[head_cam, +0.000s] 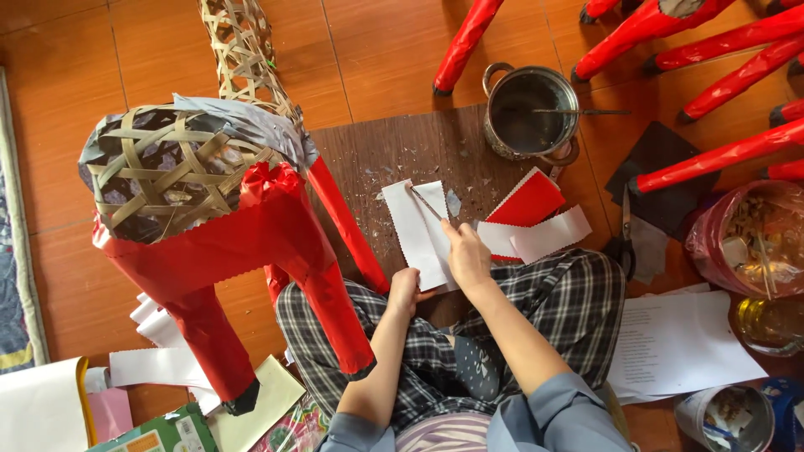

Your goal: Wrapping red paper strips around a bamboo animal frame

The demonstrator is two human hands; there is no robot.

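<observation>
White paper (421,234) under left hand (404,290), right hand (466,255) brushing it

Home craft corner, worked on the floor

I see orange floor tiles (75,100), a woven bamboo animal frame (167,167) half covered in red paper, a metal glue pot (529,110) and paper scraps (536,230) on a wooden board (402,151).
</observation>
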